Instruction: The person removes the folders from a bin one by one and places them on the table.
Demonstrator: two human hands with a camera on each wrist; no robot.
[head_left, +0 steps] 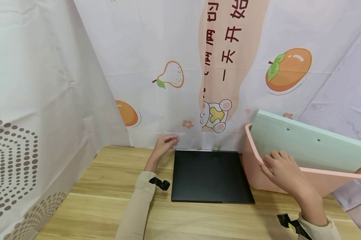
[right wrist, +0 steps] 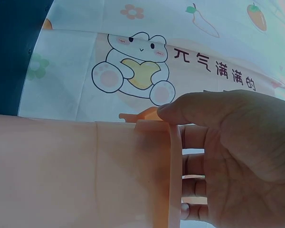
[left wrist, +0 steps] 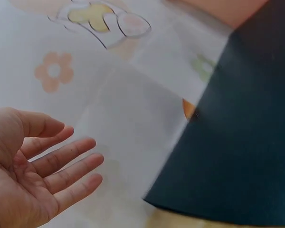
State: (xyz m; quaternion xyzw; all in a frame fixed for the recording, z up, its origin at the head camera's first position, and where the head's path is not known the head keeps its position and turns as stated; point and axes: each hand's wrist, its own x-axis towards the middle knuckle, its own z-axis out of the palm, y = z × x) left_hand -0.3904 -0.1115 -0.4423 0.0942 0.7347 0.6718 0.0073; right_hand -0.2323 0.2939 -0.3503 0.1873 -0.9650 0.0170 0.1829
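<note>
The pink rectangular plastic bin point(head_left: 327, 183) looks smooth, with a faint sheen; the flat black rectangular board point(head_left: 210, 176) is smooth and mostly matt. The yellowish-brown wooden tabletop point(head_left: 108, 180) shows streaky grain, and the white fruit-printed cloth backdrop point(head_left: 132, 50) looks creased.

The left fingers point(head_left: 171, 137) are near a flat black panel point(head_left: 209, 176), and the right fingers point(head_left: 269, 160) grip a pink bin point(head_left: 257, 176).

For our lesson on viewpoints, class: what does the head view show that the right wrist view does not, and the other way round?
Only the head view shows the left hand, the pale green board and the back of the right hand. Only the right wrist view shows that hand's palm and both eyes of the cartoon animal. Both show the pink bin, the right hand at its rim, the black board (just partly in the right wrist view) and the patterned sheet.
</note>
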